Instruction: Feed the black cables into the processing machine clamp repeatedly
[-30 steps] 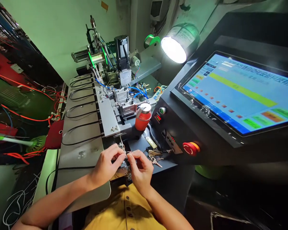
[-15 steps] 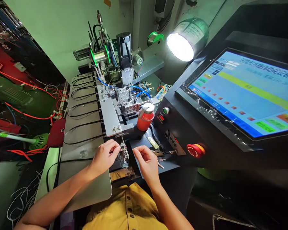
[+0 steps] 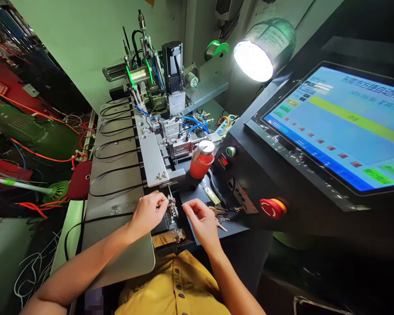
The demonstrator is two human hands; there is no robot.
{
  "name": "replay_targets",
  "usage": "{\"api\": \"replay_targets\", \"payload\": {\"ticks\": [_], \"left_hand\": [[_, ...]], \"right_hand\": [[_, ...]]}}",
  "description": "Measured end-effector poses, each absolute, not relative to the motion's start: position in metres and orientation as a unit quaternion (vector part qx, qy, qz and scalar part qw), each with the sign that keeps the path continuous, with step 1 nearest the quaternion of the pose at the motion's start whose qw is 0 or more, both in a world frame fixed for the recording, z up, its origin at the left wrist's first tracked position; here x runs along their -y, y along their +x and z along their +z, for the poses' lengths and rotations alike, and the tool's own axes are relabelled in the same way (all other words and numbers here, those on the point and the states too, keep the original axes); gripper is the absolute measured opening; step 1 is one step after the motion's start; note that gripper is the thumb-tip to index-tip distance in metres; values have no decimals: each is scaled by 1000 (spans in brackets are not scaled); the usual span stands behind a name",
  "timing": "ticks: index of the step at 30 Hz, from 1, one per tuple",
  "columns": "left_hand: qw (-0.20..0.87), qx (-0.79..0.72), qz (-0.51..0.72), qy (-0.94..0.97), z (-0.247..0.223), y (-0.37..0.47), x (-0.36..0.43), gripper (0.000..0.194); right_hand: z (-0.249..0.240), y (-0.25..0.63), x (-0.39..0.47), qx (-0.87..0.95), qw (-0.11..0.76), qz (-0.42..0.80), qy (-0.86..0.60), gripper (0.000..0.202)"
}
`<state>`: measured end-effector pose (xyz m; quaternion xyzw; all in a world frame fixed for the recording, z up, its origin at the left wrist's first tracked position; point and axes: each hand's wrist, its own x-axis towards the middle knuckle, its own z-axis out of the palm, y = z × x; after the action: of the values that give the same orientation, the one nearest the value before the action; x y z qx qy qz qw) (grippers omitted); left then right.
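Note:
My left hand (image 3: 151, 211) is closed in a pinch at the left side of a small metal fixture (image 3: 172, 209); whatever its fingertips hold is too small to make out. Just right of that fixture, my right hand (image 3: 202, 218) has thumb and forefinger pressed together, and nothing between them can be made out. The two hands are apart. Beyond the fixture a flat metal rail (image 3: 153, 159) runs back to the pneumatic cylinders (image 3: 179, 135). Black cables (image 3: 113, 168) lie in loops across the grey plate (image 3: 118, 245) left of the rail.
A red jar with a silver lid (image 3: 200, 164) stands behind my right hand, with pliers (image 3: 218, 210) nearby. On the right are a red emergency button (image 3: 272, 208) and a touch screen (image 3: 344, 131). A bright lamp (image 3: 253, 61) hangs above. A wire spool (image 3: 139, 75) sits at the back.
The view has shifted slightly, so the screen and lamp sit farther right. Both hands keep nearly the same pose beside the fixture.

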<state>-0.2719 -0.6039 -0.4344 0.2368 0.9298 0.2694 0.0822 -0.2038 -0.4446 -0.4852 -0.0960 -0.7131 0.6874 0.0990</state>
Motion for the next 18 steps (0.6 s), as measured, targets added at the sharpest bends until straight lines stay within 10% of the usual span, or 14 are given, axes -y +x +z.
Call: {"api": "replay_targets", "payload": {"ticks": [18], "left_hand": [[-63, -916, 140, 371, -441, -261, 613, 27]], "right_hand": [[-502, -238, 461, 733, 108, 671, 15, 29]]}}
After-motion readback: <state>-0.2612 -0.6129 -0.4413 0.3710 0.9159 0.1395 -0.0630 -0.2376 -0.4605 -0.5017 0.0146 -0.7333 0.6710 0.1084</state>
